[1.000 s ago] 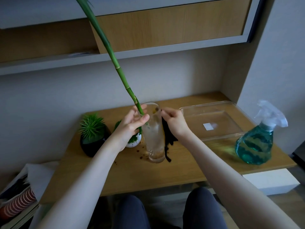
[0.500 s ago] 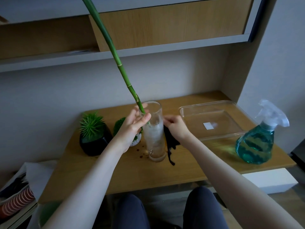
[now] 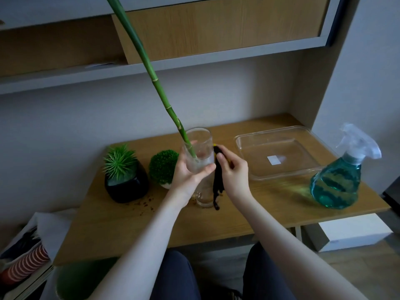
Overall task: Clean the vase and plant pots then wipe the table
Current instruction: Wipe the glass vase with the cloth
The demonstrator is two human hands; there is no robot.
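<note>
A tall clear glass vase (image 3: 200, 148) stands on the wooden table (image 3: 270, 204) with a long green bamboo stalk (image 3: 151, 74) leaning out of it to the upper left. My left hand (image 3: 188, 174) grips the vase around its middle. My right hand (image 3: 232, 169) pinches a dark cloth (image 3: 217, 187) that hangs down against the vase's right side. To the left stand a black pot (image 3: 127, 187) with a spiky green plant and a small white pot (image 3: 166, 186) with a round green plant.
A clear plastic tray (image 3: 279, 172) lies to the right of the vase. A spray bottle (image 3: 337, 180) of blue-green liquid stands at the table's right edge. Brown crumbs (image 3: 147, 202) lie on the table near the black pot. Shelves hang above.
My left hand has let go of the bamboo stalk and now grips the vase body. My right hand with the cloth has shifted a little lower beside the vase.
</note>
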